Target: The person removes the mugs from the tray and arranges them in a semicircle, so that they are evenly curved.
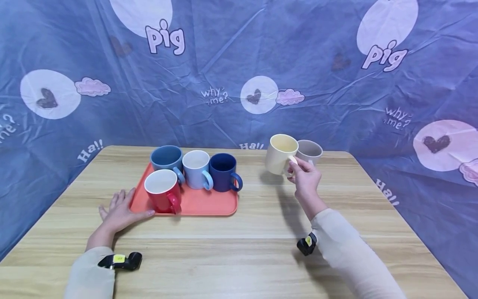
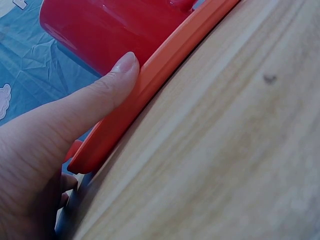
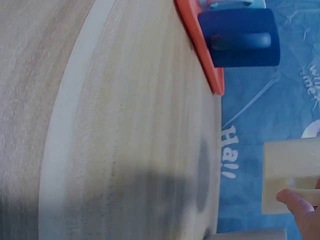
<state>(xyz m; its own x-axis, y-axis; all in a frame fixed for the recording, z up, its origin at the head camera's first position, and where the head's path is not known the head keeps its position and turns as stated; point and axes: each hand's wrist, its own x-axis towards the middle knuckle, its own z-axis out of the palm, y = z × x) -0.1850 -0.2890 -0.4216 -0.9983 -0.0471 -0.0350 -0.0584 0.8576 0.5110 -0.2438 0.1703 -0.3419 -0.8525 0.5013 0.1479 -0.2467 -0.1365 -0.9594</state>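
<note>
My right hand (image 1: pixel 308 176) pinches the handle of a cream mug (image 1: pixel 280 154), held upright above the table with its shadow below. A grey mug (image 1: pixel 310 150) stands just behind it, partly hidden by the hand and the cream mug. At the coral tray (image 1: pixel 209 205), my left hand (image 1: pixel 118 212) rests on the left front corner, fingers spread and thumb (image 2: pixel 112 85) along the rim, close to a red mug (image 1: pixel 161 193). That red mug has a white inside. Behind it on the tray stand a teal-blue mug (image 1: pixel 166 158), a light blue mug (image 1: pixel 196 172) and a navy mug (image 1: pixel 223 173).
The wooden table (image 1: pixel 209 261) carries the tray left of centre. A blue printed cloth (image 1: pixel 224 54) hangs behind the table's back edge. Each sleeve bears a black wrist camera, one on the left (image 1: pixel 125 261) and one on the right (image 1: pixel 307 243).
</note>
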